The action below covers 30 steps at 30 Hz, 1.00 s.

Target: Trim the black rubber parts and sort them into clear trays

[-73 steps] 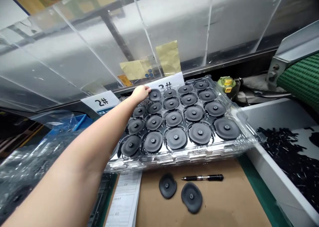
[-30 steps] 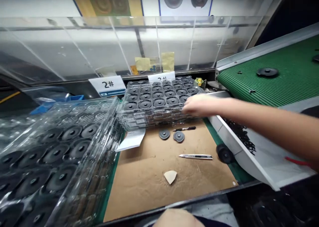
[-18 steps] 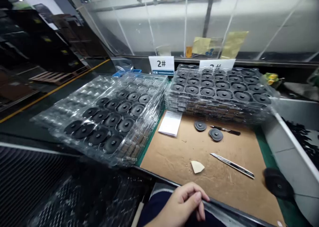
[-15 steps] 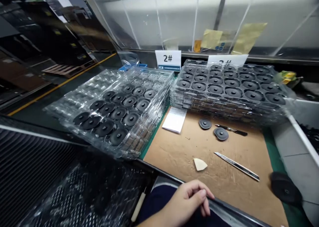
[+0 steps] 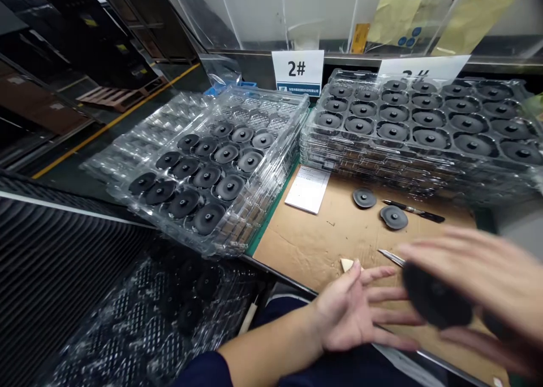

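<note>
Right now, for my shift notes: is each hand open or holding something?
Left hand: open, palm up, empty.
Right hand: curled around a black rubber disc, apparently holding it, though blurred.

Factory floor, assembly or inspection station on a production line. Work bench (image 5: 297, 245) topped with a cardboard sheet over a green mat, a craft knife (image 5: 390, 257) and a pen (image 5: 413, 211) on it, plus a paper sheet (image 5: 308, 189). Stacks of clear plastic trays (image 5: 424, 166) hold rows of identical black rubber discs (image 5: 207, 217), batch-production stuff. Printed "2#" station card (image 5: 297, 68) stands behind the bench, in front of a clear plastic screen (image 5: 254, 13) with notes taped on. Beyond it, a yellow floor line (image 5: 114, 121), a wooden pallet (image 5: 114, 99) and dark storage racks (image 5: 123, 19): warehouse-type surroundings.
</note>
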Tool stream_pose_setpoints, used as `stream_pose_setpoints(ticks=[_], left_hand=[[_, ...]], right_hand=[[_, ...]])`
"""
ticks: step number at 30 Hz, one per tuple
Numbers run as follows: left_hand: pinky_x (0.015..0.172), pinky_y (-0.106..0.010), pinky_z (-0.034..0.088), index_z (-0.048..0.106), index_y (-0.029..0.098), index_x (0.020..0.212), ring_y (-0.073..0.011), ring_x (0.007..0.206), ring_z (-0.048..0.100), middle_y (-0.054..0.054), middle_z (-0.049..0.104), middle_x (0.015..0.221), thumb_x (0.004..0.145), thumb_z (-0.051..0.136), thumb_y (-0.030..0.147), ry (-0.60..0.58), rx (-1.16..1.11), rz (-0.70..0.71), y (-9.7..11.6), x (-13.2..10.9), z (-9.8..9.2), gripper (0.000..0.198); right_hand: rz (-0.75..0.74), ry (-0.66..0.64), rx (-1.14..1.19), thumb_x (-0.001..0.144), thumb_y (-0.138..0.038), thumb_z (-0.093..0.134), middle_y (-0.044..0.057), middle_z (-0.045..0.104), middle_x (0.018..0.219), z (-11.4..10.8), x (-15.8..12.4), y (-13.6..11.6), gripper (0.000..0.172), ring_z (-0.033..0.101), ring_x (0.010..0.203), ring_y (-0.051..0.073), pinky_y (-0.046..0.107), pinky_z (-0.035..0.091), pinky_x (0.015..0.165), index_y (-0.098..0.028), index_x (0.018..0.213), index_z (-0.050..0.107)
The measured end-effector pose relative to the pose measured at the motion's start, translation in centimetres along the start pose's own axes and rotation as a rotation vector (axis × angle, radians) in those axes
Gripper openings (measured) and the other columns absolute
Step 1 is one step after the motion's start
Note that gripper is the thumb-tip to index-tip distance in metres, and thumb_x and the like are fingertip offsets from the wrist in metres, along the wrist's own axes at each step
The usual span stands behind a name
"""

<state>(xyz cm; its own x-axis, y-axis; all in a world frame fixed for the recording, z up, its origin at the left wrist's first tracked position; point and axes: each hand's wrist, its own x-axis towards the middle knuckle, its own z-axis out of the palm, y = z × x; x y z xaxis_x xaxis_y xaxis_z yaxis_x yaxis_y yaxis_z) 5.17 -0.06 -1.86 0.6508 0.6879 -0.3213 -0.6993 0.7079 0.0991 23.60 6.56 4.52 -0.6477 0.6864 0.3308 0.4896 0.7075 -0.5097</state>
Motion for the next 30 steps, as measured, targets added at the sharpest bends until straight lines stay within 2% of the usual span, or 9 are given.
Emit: stream_pose_setpoints(ticks=[2, 4, 9, 13, 16, 21, 25, 28, 30], left_hand=[[0.099, -0.052, 0.028, 0.052, 0.021, 0.125, -0.0281, 0.111, 0.054, -0.012, 0.059, 0.123, 0.088, 0.031, 0.06, 0.034, -0.084, 0.0, 0.0, 0.3, -0.3, 0.058], [0.101, -0.047, 0.029, 0.053, 0.018, 0.125, -0.0261, 0.11, 0.055, -0.013, 0.06, 0.122, 0.088, 0.031, 0.06, 0.051, -0.173, 0.026, 0.3, 0.1, -0.8, 0.06], [0.103, -0.041, 0.033, 0.059, 0.015, 0.111, -0.0234, 0.109, 0.058, -0.011, 0.063, 0.118, 0.092, 0.035, 0.048, 0.148, -0.296, 0.254, 2.2, -1.1, -1.0, 0.046], [0.1, -0.037, 0.038, 0.058, 0.017, 0.112, -0.0221, 0.112, 0.058, -0.01, 0.06, 0.124, 0.094, 0.032, 0.044, 0.207, -0.214, 0.324, 2.7, -0.9, -0.6, 0.041], [0.095, -0.036, 0.041, 0.059, 0.018, 0.112, -0.0218, 0.11, 0.059, -0.01, 0.06, 0.125, 0.094, 0.034, 0.041, 0.213, -0.087, 0.346, 2.6, -0.9, -1.0, 0.038], [0.081, -0.038, 0.048, 0.055, 0.015, 0.12, -0.0269, 0.092, 0.067, -0.014, 0.069, 0.102, 0.081, 0.057, 0.05, 0.054, 0.176, 0.117, 3.8, -2.6, -3.2, 0.052], [0.086, -0.038, 0.047, 0.053, 0.016, 0.123, -0.0292, 0.101, 0.064, -0.015, 0.064, 0.115, 0.076, 0.066, 0.047, 0.052, 0.151, 0.101, 4.4, -4.4, -4.3, 0.058], [0.096, -0.042, 0.043, 0.054, 0.02, 0.121, -0.0313, 0.114, 0.056, -0.011, 0.053, 0.133, 0.08, 0.063, 0.041, 0.129, 0.043, 0.241, 4.3, -5.3, -4.3, 0.046], [0.1, -0.045, 0.04, 0.054, 0.022, 0.121, -0.0339, 0.121, 0.05, -0.008, 0.043, 0.142, 0.082, 0.061, 0.036, 0.179, 0.001, 0.317, 4.2, -5.5, -4.2, 0.042]], right_hand=[[-0.202, -0.209, -0.039, 0.08, -0.051, 0.059, 0.005, 0.057, 0.127, 1.5, 0.8, -0.2, 0.062, 0.051, 0.119, 0.023, 0.042, 0.043, 0.1, -0.031, 0.136, 0.043], [-0.249, -0.281, -0.087, 0.078, -0.045, 0.063, 0.005, 0.046, 0.139, 3.4, 0.6, -0.6, 0.078, 0.044, 0.127, 0.026, 0.044, 0.045, 0.098, -0.026, 0.145, 0.028], [0.187, -0.099, -0.052, 0.08, -0.05, 0.058, 0.011, 0.03, 0.147, 8.6, -1.3, -2.8, 0.083, 0.031, 0.134, 0.032, 0.053, 0.039, 0.102, -0.02, 0.147, 0.02], [0.382, 0.046, -0.024, 0.079, -0.047, 0.06, 0.014, 0.027, 0.147, 11.7, -0.9, -4.1, 0.071, 0.028, 0.134, 0.034, 0.058, 0.033, 0.104, -0.02, 0.138, 0.032], [0.396, 0.082, 0.041, 0.08, -0.041, 0.061, 0.012, 0.033, 0.143, 11.9, -0.1, -3.9, 0.058, 0.033, 0.132, 0.031, 0.054, 0.035, 0.105, -0.023, 0.131, 0.04], [0.307, -0.169, 0.215, 0.077, -0.044, 0.063, 0.008, 0.033, 0.144, 9.5, 0.1, -2.9, 0.061, 0.035, 0.132, 0.027, 0.043, 0.042, 0.102, -0.028, 0.132, 0.041], [0.286, -0.27, 0.262, 0.08, -0.051, 0.058, 0.009, 0.033, 0.144, 9.2, -0.4, -1.9, 0.068, 0.037, 0.131, 0.027, 0.041, 0.043, 0.102, -0.029, 0.14, 0.034], [0.455, -0.173, 0.147, 0.088, -0.048, 0.047, 0.011, 0.049, 0.125, 10.8, -1.5, -0.4, 0.056, 0.062, 0.096, 0.02, 0.035, 0.052, 0.084, -0.026, 0.139, 0.036], [0.55, -0.11, 0.032, 0.089, -0.045, 0.046, 0.012, 0.052, 0.115, 12.6, -2.4, 0.4, 0.046, 0.062, 0.074, 0.017, 0.034, 0.054, 0.069, -0.024, 0.13, 0.048]])
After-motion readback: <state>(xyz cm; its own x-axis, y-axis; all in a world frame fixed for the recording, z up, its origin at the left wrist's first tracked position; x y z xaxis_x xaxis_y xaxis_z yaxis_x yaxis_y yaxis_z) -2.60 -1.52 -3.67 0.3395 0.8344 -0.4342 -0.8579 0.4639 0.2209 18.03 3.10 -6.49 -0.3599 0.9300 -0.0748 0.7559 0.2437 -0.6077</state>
